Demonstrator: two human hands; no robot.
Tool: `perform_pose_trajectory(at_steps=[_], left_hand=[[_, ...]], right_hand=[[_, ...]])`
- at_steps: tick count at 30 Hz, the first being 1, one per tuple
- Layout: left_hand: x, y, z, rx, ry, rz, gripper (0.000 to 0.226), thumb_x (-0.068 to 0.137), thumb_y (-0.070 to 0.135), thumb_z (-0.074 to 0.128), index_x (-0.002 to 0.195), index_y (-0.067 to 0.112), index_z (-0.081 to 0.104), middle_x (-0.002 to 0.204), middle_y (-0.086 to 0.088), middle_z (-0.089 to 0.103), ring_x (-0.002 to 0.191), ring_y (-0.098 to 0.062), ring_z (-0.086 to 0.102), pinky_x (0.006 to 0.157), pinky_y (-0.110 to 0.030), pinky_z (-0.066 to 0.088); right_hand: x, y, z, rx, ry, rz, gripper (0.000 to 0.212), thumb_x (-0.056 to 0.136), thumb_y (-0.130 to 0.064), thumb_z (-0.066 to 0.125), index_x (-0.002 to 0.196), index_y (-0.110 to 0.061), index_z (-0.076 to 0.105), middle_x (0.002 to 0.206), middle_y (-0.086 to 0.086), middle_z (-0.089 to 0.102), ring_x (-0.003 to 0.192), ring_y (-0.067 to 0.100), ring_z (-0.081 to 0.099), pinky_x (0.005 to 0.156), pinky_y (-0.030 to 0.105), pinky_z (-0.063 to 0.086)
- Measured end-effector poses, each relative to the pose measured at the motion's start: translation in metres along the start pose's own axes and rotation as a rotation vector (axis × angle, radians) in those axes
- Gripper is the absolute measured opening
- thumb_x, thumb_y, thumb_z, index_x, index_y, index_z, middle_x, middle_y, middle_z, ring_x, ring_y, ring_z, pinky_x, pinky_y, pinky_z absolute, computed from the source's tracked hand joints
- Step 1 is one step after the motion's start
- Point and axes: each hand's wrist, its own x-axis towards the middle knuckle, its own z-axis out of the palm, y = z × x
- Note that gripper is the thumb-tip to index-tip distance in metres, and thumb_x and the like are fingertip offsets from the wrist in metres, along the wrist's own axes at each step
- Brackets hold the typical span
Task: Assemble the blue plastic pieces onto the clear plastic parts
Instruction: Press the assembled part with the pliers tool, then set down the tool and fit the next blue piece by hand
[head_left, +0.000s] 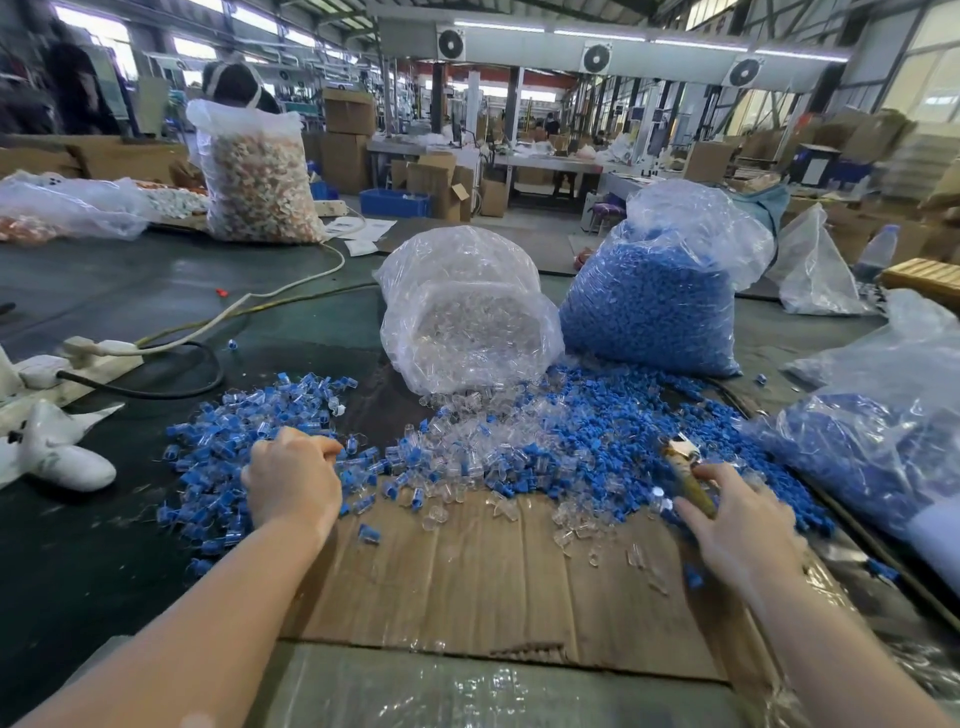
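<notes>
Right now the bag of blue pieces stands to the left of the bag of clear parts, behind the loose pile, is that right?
Not quite. The head view shows the bag of blue pieces standing to the right of the bag of clear parts, not the left. The rest holds: both bags stand behind the loose pile of mixed blue and clear parts.

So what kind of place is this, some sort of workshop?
Most likely a factory assembly hall: bulk bags of blue plastic pieces and clear plastic parts on a worktable, stacked cardboard boxes, ceiling fans.

The left hand hides its own curled fingers' contents; the right hand is motion-blurred.
</notes>
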Motion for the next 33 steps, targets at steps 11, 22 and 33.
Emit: perform_pose_trajectory(at_steps=[11, 22, 33], left_hand=[[-0.062, 0.059, 0.024, -0.343, -0.022, 0.374, 0.015, 0.086, 0.016, 0.062, 0.101, 0.018, 0.067, 0.096, 0.006, 0.057, 0.094, -0.01, 0.044, 0.078, -0.015, 0.029], [-0.092, 0.08, 0.05, -0.381, -0.205, 0.432, 0.024, 0.089, 0.024, 0.057, 0.112, 0.019, 0.062, 0.098, 0.011, 0.055, 0.093, -0.005, 0.048, 0.087, -0.017, 0.04], [-0.097, 0.075, 0.041, -0.499, -0.192, 0.435, 0.017, 0.086, 0.014, 0.062, 0.102, 0.016, 0.068, 0.088, 0.015, 0.054, 0.079, 0.003, 0.051, 0.071, 0.002, 0.037]], right_hand=[[-0.003, 0.005, 0.009, -0.156, -0.039, 0.041, 0.053, 0.09, -0.06, 0.036, 0.133, -0.03, 0.036, 0.13, 0.015, 0.043, 0.121, 0.036, 0.038, 0.1, 0.047, 0.032], [-0.015, -0.028, 0.013, -0.007, 0.122, -0.252, 0.017, 0.091, -0.039, 0.053, 0.098, -0.027, 0.063, 0.106, -0.008, 0.059, 0.108, 0.017, 0.047, 0.096, 0.041, 0.031], [-0.018, -0.048, 0.018, 0.11, 0.174, -0.27, 0.012, 0.091, -0.028, 0.055, 0.086, -0.02, 0.062, 0.085, -0.005, 0.059, 0.09, 0.016, 0.054, 0.083, 0.029, 0.042]])
